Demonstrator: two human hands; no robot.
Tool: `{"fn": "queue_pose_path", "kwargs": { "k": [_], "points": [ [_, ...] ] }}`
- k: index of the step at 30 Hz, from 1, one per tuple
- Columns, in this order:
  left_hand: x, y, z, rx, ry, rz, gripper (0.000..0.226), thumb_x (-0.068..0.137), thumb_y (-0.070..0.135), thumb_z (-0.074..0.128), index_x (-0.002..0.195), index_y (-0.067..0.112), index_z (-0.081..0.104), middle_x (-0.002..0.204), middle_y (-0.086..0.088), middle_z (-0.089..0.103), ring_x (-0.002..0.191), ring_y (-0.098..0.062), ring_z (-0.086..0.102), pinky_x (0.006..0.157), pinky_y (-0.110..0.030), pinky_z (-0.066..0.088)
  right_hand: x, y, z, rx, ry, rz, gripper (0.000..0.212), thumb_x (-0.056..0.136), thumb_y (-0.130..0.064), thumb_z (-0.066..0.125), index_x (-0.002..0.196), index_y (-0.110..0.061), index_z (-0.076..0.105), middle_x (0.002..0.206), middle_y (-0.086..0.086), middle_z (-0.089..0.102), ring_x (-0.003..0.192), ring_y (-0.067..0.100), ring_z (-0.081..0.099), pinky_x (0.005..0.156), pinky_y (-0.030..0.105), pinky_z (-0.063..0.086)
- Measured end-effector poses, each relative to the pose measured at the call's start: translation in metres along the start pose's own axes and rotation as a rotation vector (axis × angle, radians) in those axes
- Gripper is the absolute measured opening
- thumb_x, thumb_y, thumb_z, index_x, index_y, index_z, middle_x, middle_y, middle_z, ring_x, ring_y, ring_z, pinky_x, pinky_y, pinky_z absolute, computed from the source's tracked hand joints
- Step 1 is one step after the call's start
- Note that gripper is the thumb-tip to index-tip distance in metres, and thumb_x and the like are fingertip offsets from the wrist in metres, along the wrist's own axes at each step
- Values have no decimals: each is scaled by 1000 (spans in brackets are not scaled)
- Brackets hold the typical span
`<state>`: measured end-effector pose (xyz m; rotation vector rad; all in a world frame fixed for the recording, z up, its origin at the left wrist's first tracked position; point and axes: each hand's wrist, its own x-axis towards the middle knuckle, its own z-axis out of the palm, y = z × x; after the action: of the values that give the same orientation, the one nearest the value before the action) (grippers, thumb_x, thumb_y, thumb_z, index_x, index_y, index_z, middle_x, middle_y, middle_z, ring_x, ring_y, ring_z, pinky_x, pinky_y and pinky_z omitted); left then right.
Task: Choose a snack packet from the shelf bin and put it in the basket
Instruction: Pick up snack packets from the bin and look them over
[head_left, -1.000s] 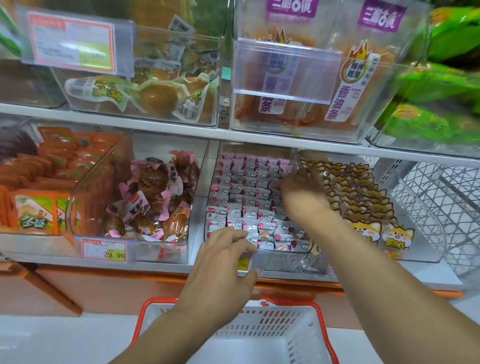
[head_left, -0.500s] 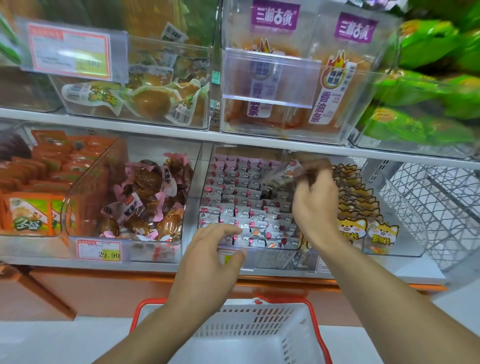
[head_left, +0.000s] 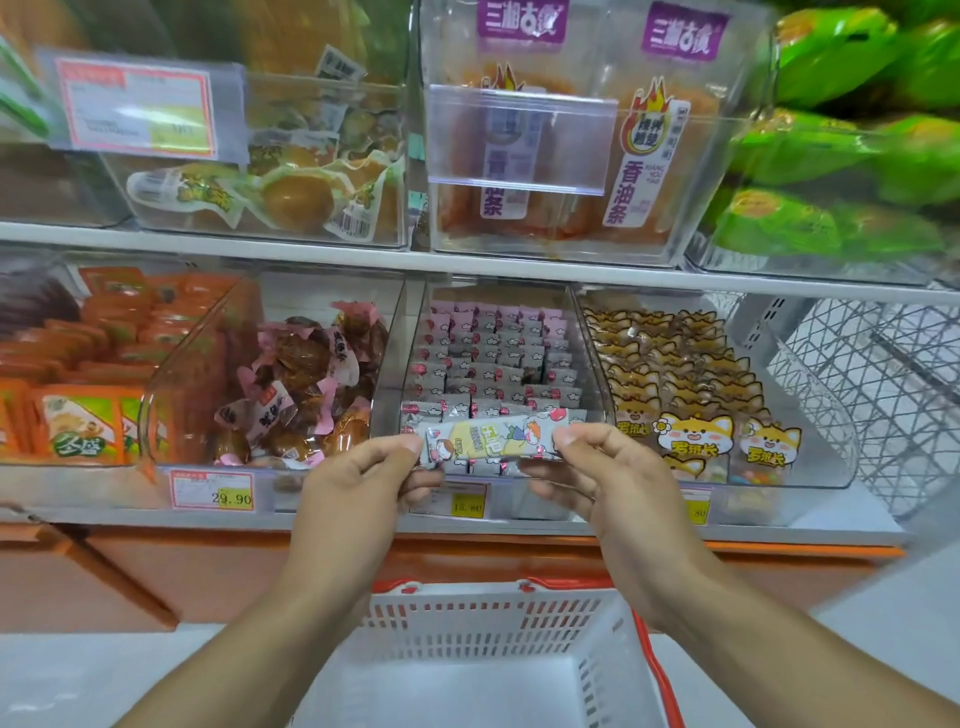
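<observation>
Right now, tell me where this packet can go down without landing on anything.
The basket floor, bordered by its slotted white walls and red rim, shows bare below the hands. The packet, pinched by left hand and right hand, is above it. The bin behind is packed with rows of packets.

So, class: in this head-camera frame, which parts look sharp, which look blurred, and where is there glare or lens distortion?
Head view: the snack packet held between left hand and right hand is fairly sharp; the green bags at upper right are smeared; pale glare sits on the clear label holder; the shelf edge bows from wide-angle distortion.
</observation>
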<state>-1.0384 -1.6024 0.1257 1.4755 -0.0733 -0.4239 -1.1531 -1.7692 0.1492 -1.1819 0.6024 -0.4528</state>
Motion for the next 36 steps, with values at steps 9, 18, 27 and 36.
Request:
{"fn": "queue_pose_path", "kwargs": {
  "k": [9,18,27,36],
  "points": [
    [2,-6,2,-38,-59,-42,28,104,24,54,91,16,78,94,4,79,87,-8,75,88,-29,56,13,1,-8,-14,24,37,14,104,-14,55,110,-11,67,102,12,77,83,18,76,74,29,63],
    [5,-9,-1,-285,-125,-147,23,107,14,48,121,4,62,109,-13,77,100,-23,76,76,-24,61,11,0,-22,-488,-203,-115,65,96,-5,66,141,-48,47,142,-21,53,112,5,66,79,22,57],
    [3,-11,-1,-74,-121,-31,14,103,21,58,111,17,69,100,-4,79,91,-16,76,79,-28,62,13,4,-20,-644,-295,-317,28,92,-21,73,113,-39,67,114,-23,70,110,1,65,89,27,56],
    [-14,3,1,113,-320,119,30,78,45,74,108,43,76,108,5,76,96,-12,74,87,-26,59,15,5,-11,-167,-202,81,31,89,-34,73,101,-5,70,83,9,66,70,19,68,62,27,57]
  ]
}}
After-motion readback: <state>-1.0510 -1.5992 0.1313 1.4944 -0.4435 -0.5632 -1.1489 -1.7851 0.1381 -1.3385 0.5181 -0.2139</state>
